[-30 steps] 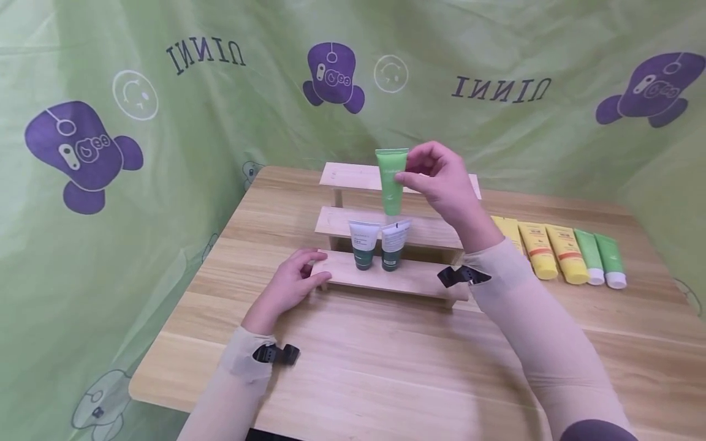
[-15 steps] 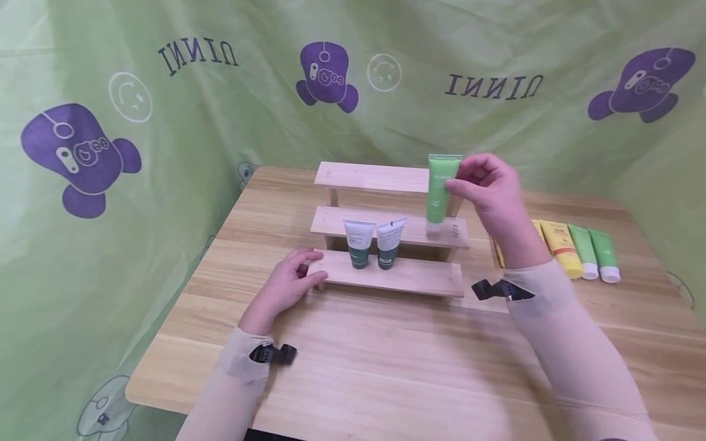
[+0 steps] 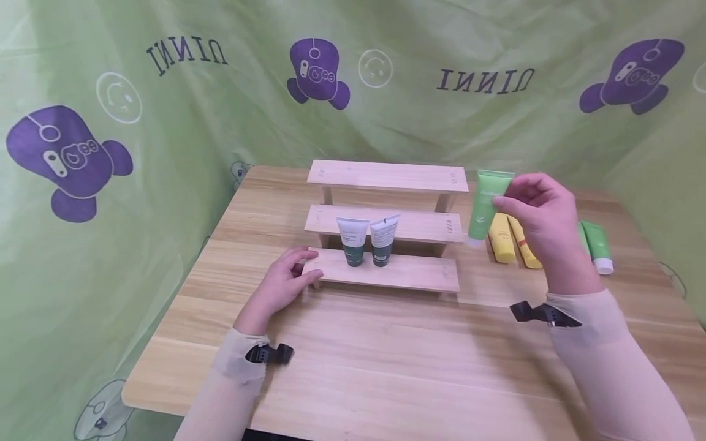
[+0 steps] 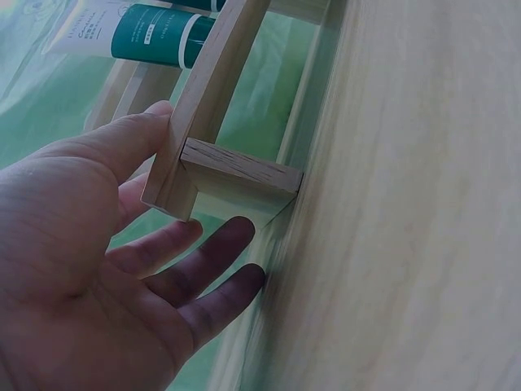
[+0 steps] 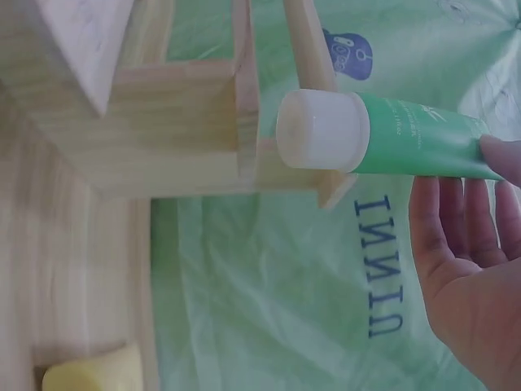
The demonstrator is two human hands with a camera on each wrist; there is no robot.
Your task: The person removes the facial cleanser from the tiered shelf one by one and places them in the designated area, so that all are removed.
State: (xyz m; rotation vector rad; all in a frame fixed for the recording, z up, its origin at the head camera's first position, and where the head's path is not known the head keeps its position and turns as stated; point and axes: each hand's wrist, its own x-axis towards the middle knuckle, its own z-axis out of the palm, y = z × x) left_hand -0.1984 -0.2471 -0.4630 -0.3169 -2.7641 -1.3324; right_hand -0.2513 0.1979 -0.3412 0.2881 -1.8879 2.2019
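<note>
My right hand [image 3: 543, 214] pinches a light green squeeze tube [image 3: 489, 205] between thumb and fingers, white cap [image 5: 321, 132] downward. It is held in the air just past the right end of a three-step wooden display stand [image 3: 380, 225]. My left hand [image 3: 280, 282] grips the left end of the lowest step; in the left wrist view the thumb [image 4: 134, 138] lies on the board's edge while the lower fingers spread loosely beside the leg. On that step two white-and-green tubes, a left one [image 3: 353, 241] and a right one [image 3: 383, 240], stand upright on their caps.
On the table [image 3: 353, 367] right of the stand lie yellow tubes [image 3: 502, 237] and green tubes with white caps [image 3: 597, 245], partly hidden behind my right hand. A green printed curtain [image 3: 408, 135] hangs close behind and along the sides.
My right hand has carried the green tube rightward and lower, from above the stand's middle to beyond its right end. My left hand stays at the lowest step.
</note>
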